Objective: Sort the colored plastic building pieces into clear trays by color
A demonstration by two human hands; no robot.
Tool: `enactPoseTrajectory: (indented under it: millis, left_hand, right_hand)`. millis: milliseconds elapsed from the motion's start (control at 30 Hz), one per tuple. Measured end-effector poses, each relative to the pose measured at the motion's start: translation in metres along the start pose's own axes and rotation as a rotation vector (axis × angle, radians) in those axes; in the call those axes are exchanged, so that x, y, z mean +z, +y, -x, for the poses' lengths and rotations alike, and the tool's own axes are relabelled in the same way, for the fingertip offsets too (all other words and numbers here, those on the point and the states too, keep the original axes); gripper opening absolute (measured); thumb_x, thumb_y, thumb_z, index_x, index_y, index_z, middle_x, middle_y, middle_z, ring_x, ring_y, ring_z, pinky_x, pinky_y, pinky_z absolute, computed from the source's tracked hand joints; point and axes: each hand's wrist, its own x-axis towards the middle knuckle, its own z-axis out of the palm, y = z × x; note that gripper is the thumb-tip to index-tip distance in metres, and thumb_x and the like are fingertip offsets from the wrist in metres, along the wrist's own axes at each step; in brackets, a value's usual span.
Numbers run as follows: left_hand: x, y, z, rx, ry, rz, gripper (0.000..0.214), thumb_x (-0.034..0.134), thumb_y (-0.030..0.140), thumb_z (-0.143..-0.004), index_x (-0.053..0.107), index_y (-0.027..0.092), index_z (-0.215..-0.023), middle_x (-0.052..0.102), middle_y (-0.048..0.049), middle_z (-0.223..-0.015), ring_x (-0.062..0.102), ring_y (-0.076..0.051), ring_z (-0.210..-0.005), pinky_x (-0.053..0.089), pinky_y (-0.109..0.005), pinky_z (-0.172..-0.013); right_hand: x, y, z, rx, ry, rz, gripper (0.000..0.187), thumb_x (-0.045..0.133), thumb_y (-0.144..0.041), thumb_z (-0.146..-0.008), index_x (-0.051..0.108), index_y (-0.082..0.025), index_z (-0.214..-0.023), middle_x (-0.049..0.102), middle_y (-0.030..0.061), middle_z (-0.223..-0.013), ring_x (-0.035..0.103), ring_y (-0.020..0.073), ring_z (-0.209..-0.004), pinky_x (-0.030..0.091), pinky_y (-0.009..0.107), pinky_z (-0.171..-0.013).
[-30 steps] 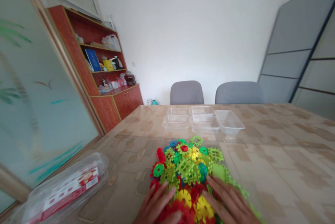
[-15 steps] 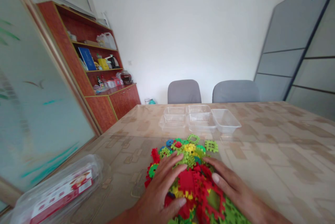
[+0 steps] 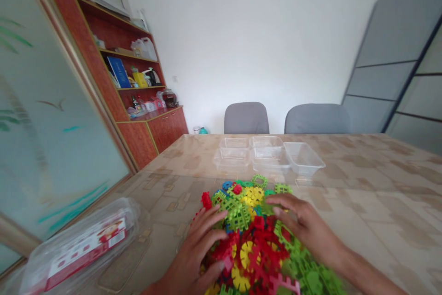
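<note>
A heap of plastic interlocking building pieces [image 3: 255, 244] in red, green, yellow and blue lies on the table in front of me. Along its left side rests my left hand [image 3: 198, 246], fingers apart and touching pieces. My right hand [image 3: 307, 223] is at the heap's upper right, thumb and fingers parted, with its fingertips over green and yellow pieces. Neither hand visibly grips a piece. Red square pieces and yellow notched discs [image 3: 247, 254] show between the hands. The lower edge of the heap runs out of view.
Several clear plastic containers [image 3: 304, 159] stand in a group beyond the heap. At the left lies a stack of clear lids [image 3: 83, 244] with a red-and-white label. Two grey chairs [image 3: 247, 118] are behind the patterned table [image 3: 373, 203]; a wooden cabinet [image 3: 138, 143] stands at the back left.
My hands have moved apart, the left outward and the right slightly up and right. Pieces between them have shifted, exposing yellow discs. The view has turned slightly left.
</note>
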Motion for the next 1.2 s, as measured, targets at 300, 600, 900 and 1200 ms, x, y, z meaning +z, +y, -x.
enactPoseTrajectory:
  millis: [300,600,900,1200]
  left_hand:
    - [-0.005,0.010,-0.010,0.032,0.106,0.144,0.018,0.051,0.020,-0.090,0.059,0.024,-0.105,0.064,-0.0086,-0.112,0.058,-0.021,-0.104,0.048,-0.035,-0.092]
    - [-0.002,0.008,-0.014,-0.017,0.091,0.267,0.018,0.055,0.035,-0.091,0.063,0.021,-0.099,0.067,-0.0063,-0.090,0.060,-0.019,-0.085,0.048,-0.030,-0.077]
    - [-0.009,0.010,-0.013,-0.067,0.113,0.217,0.019,0.052,0.022,-0.091,0.062,0.025,-0.107,0.070,-0.0023,-0.090,0.063,-0.016,-0.084,0.050,-0.024,-0.078]
    - [-0.008,0.024,-0.006,-0.587,0.089,0.533,0.035,0.051,0.043,-0.088,0.060,0.028,-0.118,0.069,-0.0025,-0.102,0.063,-0.019,-0.093,0.049,-0.028,-0.087]
  right_hand:
    - [-0.031,-0.026,0.014,-0.053,-0.315,0.041,0.022,0.054,-0.025,-0.090,0.068,-0.032,-0.106,0.073,-0.0004,-0.095,0.068,0.0182,-0.077,0.055,0.029,-0.066]
    - [-0.008,-0.045,0.025,-0.085,-0.377,0.326,0.046,0.073,-0.007,-0.060,0.062,-0.022,-0.103,0.070,0.0089,-0.101,0.069,0.0288,-0.082,0.058,0.038,-0.067]
    - [-0.008,-0.038,0.021,-0.102,-0.392,0.049,0.030,0.051,0.002,-0.068,0.058,-0.024,-0.082,0.063,-0.0032,-0.078,0.059,0.0117,-0.067,0.044,0.021,-0.056]
    - [-0.015,-0.012,0.009,-0.021,-0.316,0.073,0.019,0.050,-0.003,-0.078,0.056,-0.020,-0.080,0.059,-0.0024,-0.074,0.054,0.0108,-0.064,0.038,0.021,-0.056]
